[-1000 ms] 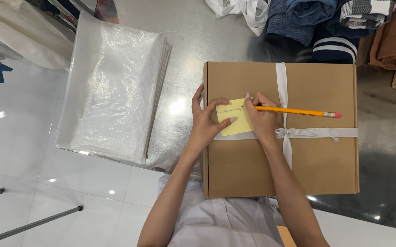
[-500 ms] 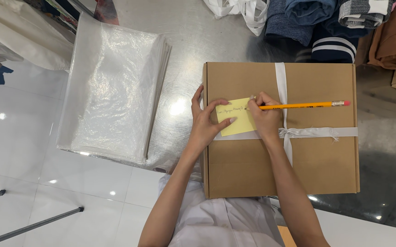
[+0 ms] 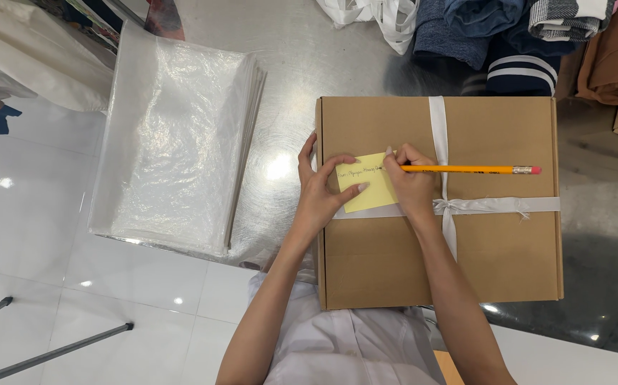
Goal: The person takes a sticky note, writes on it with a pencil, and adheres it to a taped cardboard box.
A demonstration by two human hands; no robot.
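Looking down at a flat, square cardboard box (image 3: pixel 498 257), plain brown, lying on a shiny metal worktop (image 3: pixel 287 78) and tied crosswise with a white ribbon (image 3: pixel 438 128) knotted in a small bow right of centre. Sitting on the lid, towards its left edge and partly tucked against the horizontal band of ribbon: a small square yellow sticky note (image 3: pixel 373 196), carrying one line of handwriting along its top (too small to make out). Pressing the note flat: the left hand (image 3: pixel 321 196), fingers spread, thumb and forefinger resting on the note's left side, palm reaching over the box's left edge. Closing around a yellow pencil (image 3: pixel 466 170): the right hand (image 3: pixel 412 185), grip pinched tight near the tip, point touching the note's upper right corner, shaft lying nearly level and pointing right across the vertical ribbon, pink eraser end well out over the lid. Lying to the left of the box, a little apart from it: a thick stack of clear plastic bags (image 3: pixel 180 142), rectangular, glossy and wrinkled. Piled along the far edge of the worktop, beyond the box: folded clothes (image 3: pixel 494 36) in dark blue, navy with white stripes, and brown.
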